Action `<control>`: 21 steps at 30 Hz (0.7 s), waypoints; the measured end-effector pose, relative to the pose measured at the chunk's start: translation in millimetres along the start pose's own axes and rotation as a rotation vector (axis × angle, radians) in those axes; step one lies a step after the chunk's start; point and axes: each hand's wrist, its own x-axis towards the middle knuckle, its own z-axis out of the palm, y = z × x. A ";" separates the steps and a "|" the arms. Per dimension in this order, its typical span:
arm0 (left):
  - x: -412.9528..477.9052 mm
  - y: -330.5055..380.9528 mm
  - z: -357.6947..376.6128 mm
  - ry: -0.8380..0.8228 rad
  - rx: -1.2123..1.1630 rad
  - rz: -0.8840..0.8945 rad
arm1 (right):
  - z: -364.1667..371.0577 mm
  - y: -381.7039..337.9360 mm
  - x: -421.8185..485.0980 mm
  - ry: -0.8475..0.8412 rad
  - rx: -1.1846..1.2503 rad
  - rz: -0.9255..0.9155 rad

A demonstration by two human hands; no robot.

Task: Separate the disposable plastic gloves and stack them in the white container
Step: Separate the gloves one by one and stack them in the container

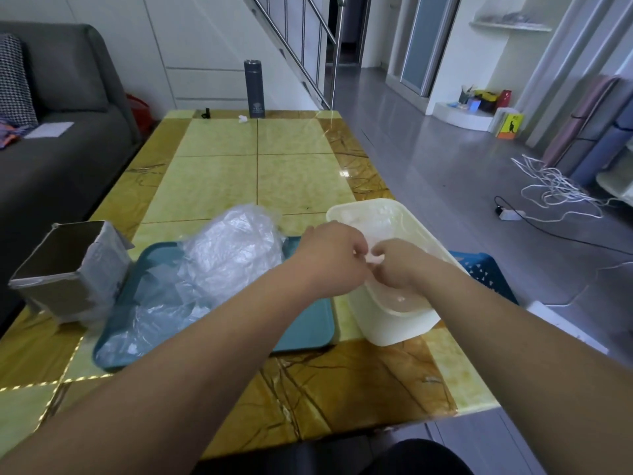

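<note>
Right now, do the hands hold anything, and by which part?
The left hand and right hand both seem to pinch one thin clear glove over the container. Which part they pinch cannot be told; the film is too faint.

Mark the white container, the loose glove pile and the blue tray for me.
white container (394, 329): head view, near outer wall.
glove pile (233, 248): head view, top of the crumpled heap.
blue tray (311, 327): head view, bare near-right corner.
</note>
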 end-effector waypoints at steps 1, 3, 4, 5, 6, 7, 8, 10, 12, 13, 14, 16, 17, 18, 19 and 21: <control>-11.0 -12.9 -5.6 0.078 -0.062 0.024 | -3.6 -1.5 0.2 0.101 0.008 0.004; -34.0 -41.7 -13.5 0.219 -0.145 0.040 | -11.1 -8.9 -1.3 0.274 0.009 -0.002; -45.1 -58.7 -16.6 0.258 -0.156 0.033 | -12.8 -17.9 -7.3 0.341 0.039 -0.018; -53.6 -75.1 -19.0 0.276 -0.144 0.003 | -14.9 -28.5 -15.4 0.397 0.071 -0.043; -62.4 -91.3 -21.7 0.273 -0.112 -0.052 | -14.4 -42.0 -23.8 0.453 0.089 -0.079; -70.9 -108.1 -22.5 0.255 -0.067 -0.114 | -12.9 -57.0 -33.5 0.499 0.106 -0.122; -77.2 -124.8 -22.0 0.230 -0.027 -0.178 | -9.7 -72.2 -41.8 0.537 0.143 -0.171; -92.7 -154.0 -19.2 0.209 0.037 -0.309 | 8.3 -102.3 -53.2 0.555 0.269 -0.298; -106.4 -172.9 -14.3 0.235 0.064 -0.386 | 36.7 -123.5 -55.1 0.471 0.427 -0.401; -115.3 -183.5 -14.7 0.261 0.079 -0.416 | 54.4 -137.0 -53.1 0.392 0.491 -0.432; -121.6 -192.0 -13.0 0.270 0.107 -0.434 | 70.3 -146.1 -51.9 0.309 0.521 -0.447; -129.5 -203.0 -9.7 0.223 0.164 -0.466 | 98.5 -156.6 -49.0 0.152 0.519 -0.450; -132.4 -208.4 -8.5 0.192 0.181 -0.483 | 112.2 -161.8 -45.6 0.093 0.507 -0.453; -133.0 -211.9 -8.3 0.147 0.193 -0.489 | 123.3 -165.0 -42.9 0.059 0.496 -0.460; -133.3 -212.9 -10.0 0.090 0.208 -0.483 | 132.4 -167.0 -39.9 0.051 0.490 -0.467; -130.8 -215.9 -15.0 0.003 0.234 -0.444 | 145.4 -167.8 -34.7 0.051 0.495 -0.473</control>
